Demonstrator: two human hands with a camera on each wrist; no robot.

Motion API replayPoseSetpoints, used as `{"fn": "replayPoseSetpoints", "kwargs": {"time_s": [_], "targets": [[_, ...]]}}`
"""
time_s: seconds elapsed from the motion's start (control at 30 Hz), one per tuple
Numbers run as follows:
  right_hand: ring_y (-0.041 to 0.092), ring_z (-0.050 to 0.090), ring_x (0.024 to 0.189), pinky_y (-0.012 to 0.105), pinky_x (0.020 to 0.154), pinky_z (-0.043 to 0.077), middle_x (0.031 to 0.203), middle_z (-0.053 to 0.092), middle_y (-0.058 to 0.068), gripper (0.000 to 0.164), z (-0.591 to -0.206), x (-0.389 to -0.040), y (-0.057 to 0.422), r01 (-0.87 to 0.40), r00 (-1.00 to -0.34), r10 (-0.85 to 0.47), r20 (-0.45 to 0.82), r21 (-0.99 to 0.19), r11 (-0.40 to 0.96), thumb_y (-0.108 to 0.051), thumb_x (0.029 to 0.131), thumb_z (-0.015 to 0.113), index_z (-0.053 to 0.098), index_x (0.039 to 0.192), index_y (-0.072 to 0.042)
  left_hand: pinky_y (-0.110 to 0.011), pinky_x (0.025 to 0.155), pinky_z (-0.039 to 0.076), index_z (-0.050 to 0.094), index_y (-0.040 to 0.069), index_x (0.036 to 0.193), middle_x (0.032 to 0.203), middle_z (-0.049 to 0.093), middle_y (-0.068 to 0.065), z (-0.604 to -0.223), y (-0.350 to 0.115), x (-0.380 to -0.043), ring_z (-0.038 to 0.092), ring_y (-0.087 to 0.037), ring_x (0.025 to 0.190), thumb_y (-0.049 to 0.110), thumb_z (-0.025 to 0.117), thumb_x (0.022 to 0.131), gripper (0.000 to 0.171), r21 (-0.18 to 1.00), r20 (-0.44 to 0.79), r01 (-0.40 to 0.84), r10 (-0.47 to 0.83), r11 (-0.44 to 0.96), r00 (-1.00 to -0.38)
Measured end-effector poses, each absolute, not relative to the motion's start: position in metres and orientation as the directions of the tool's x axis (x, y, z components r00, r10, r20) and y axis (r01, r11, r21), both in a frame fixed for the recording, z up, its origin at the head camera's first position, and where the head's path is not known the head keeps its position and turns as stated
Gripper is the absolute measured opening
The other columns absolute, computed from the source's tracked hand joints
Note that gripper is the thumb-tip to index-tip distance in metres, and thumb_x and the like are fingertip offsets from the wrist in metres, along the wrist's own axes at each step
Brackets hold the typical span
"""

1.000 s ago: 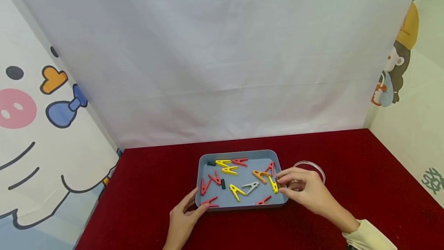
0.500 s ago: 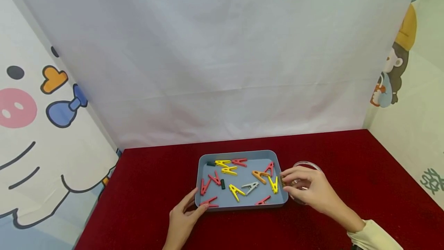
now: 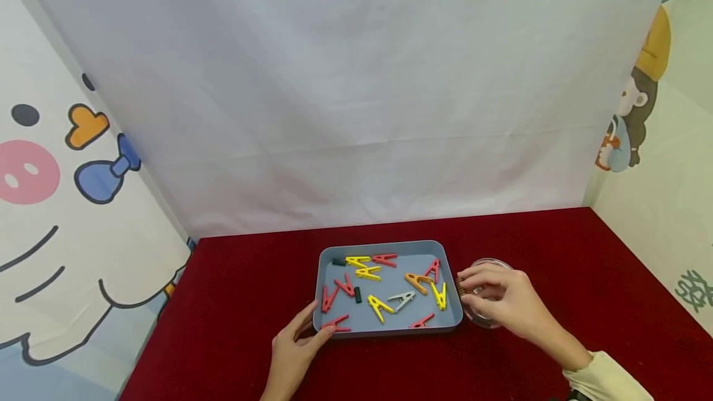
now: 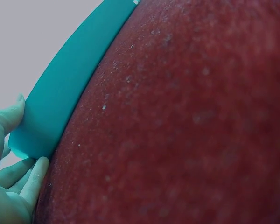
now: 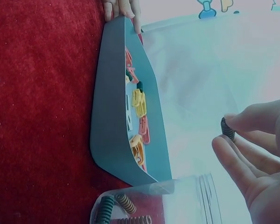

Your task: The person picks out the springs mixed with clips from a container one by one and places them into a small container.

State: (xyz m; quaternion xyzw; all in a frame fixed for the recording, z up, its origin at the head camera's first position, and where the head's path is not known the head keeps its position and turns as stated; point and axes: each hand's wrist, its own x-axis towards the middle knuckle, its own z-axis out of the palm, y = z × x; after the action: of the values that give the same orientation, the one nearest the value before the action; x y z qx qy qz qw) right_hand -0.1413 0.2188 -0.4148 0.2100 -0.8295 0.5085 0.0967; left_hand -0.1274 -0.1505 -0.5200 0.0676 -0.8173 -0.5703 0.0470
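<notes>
A shallow blue-grey tray (image 3: 390, 330) sits on the red cloth, holding small plastic clips in red, yellow (image 3: 439, 296), orange and grey. My left hand (image 3: 295, 351) holds its near left corner, thumb over the rim and fingers against the outside. In my right hand (image 3: 501, 299), thumb and fingers pinch a small dark coil spring (image 5: 227, 129). That hand is above a clear round jar (image 5: 191, 198) just right of the tray, partly covering it in the head view. Several coil springs (image 5: 126, 204) show inside the jar in the right wrist view.
Two dark green springs, one near the tray's middle (image 3: 358, 295) and one at its back left (image 3: 338, 262), lie among the clips. A white curtain (image 3: 356, 110) hangs behind the red tabletop (image 3: 239, 289), with printed panels on both sides.
My right hand has moved right with the spring, from over the tray's right end to over the clear jar. The left hand and tray have stayed put.
</notes>
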Motion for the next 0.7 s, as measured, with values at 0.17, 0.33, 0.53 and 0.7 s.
{"fn": "replayPoseSetpoints", "kwargs": {"time_s": [0.17,0.33,0.53,0.7], "targets": [[0.007,0.053,0.1,0.025,0.068,0.055,0.102,0.067,0.004,0.018,-0.415,-0.142,0.223,-0.444,-0.896,-0.233,0.379,-0.791,0.421,-0.001,0.076,0.078,0.073,0.091,-0.01,-0.027,0.077,0.054,0.055,0.026,0.134,0.128,0.057,-0.009,-0.519,-0.15,-0.127,0.058,-0.022,0.111,0.042,0.078,0.075,0.065,0.937,0.0,-0.058,-0.168,0.344,-0.986],[0.005,0.056,0.1,0.024,0.069,0.055,0.105,0.066,0.004,0.019,-0.414,-0.141,0.227,-0.432,-0.902,-0.22,0.372,-0.786,0.442,-0.003,0.076,0.078,0.073,0.093,-0.01,-0.028,0.077,0.053,0.055,0.026,0.134,0.128,0.057,-0.009,-0.519,-0.15,-0.128,0.057,-0.022,0.112,0.042,0.078,0.075,0.065,0.933,-0.005,-0.068,-0.175,0.354,-0.985],[0.01,0.062,0.089,0.025,0.067,0.055,0.106,0.065,0.007,0.018,-0.412,-0.142,0.232,-0.447,-0.895,-0.215,0.391,-0.779,0.439,-0.002,0.077,0.078,0.073,0.094,-0.005,-0.028,0.077,0.054,0.055,0.027,0.134,0.129,0.057,-0.01,-0.52,-0.15,-0.128,0.058,-0.022,0.111,0.043,0.078,0.075,0.065,0.933,-0.01,-0.072,-0.175,0.352,-0.984],[0.012,0.064,0.086,0.023,0.067,0.054,0.107,0.066,0.009,0.019,-0.414,-0.145,0.239,-0.462,-0.887,-0.213,0.411,-0.768,0.443,-0.001,0.077,0.077,0.073,0.094,-0.006,-0.028,0.077,0.054,0.055,0.026,0.134,0.128,0.058,-0.01,-0.52,-0.15,-0.128,0.058,-0.023,0.11,0.043,0.078,0.075,0.065,0.935,-0.001,-0.062,-0.171,0.35,-0.985]]}}
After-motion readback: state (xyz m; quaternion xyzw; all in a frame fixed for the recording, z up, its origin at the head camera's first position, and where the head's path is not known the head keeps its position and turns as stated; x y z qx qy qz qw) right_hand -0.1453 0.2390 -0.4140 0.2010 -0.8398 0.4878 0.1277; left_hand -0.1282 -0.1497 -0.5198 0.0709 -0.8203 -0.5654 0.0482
